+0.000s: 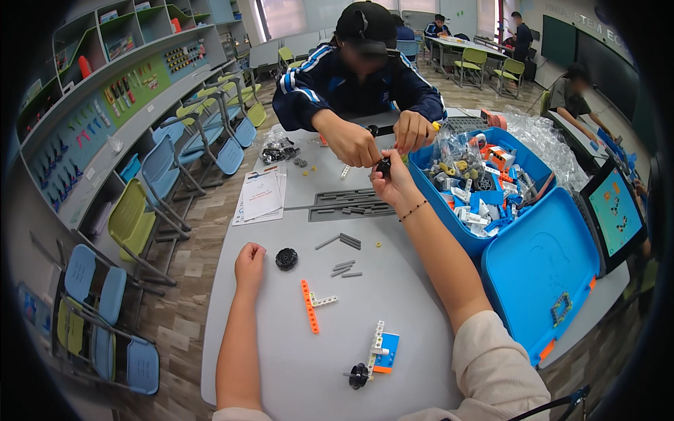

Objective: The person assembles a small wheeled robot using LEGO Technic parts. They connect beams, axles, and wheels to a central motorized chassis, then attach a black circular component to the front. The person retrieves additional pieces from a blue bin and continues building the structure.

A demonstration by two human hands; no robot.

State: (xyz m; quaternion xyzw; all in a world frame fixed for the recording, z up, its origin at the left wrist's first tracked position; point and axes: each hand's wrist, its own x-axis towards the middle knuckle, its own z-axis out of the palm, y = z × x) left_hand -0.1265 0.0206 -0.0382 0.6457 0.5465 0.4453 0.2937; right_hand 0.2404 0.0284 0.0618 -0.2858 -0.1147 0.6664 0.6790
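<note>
Out over the far side of the table, my right hand [396, 181] grips a small black wheel [383, 166] between its fingertips. A co-worker's hand [353, 144] meets it there, fingers touching or nearly touching the wheel. That person's other hand [413, 131] pinches something small with a yellow end. My left hand [250, 265] rests on the table in a fist; what it holds, if anything, is hidden. Beside it lies another black wheel [286, 259]. Nearer me are an orange beam [309, 306] joined to a white beam [325, 301], and a blue-and-white assembly [384, 353] with a black wheel.
Grey axles [342, 268] and a grey sorting tray [351, 205] lie mid-table. Papers [261, 196] are at left. A blue bin [449, 223] of building parts stands at right, its blue lid [540, 266] before a tablet [613, 214]. Chairs [168, 175] line the left wall.
</note>
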